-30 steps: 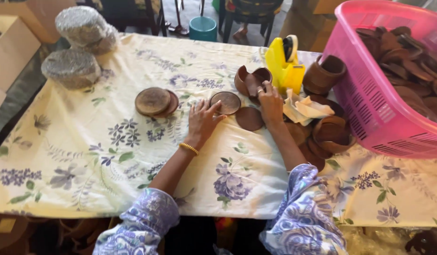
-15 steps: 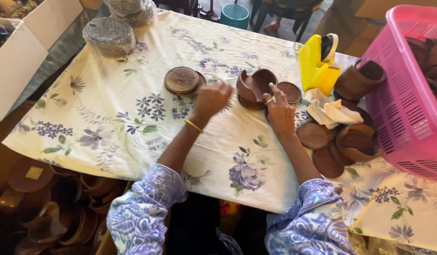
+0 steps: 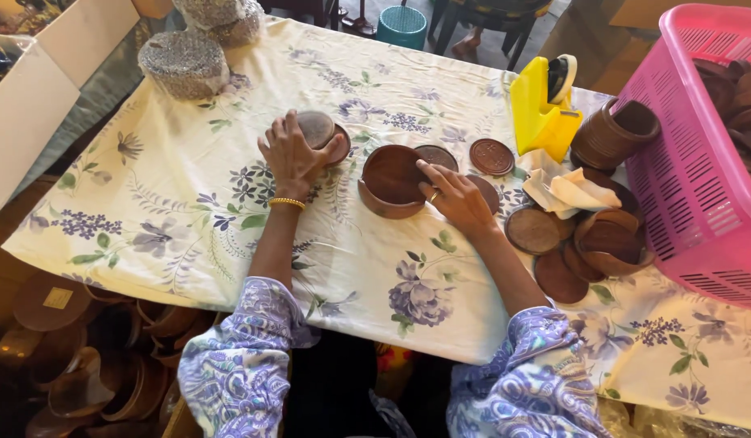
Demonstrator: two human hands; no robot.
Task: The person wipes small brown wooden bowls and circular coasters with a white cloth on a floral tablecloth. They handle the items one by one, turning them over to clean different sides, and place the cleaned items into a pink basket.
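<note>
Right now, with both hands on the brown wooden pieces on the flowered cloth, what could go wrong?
The cloth hangs loose over the near table edge, so a pull by a sleeve might drag everything on it. The right hand presses the rim of the round bowl; it might tip. The left hand covers a small stack of discs that could slide apart.

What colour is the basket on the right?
Pink basket, clearest in the head view.
</note>
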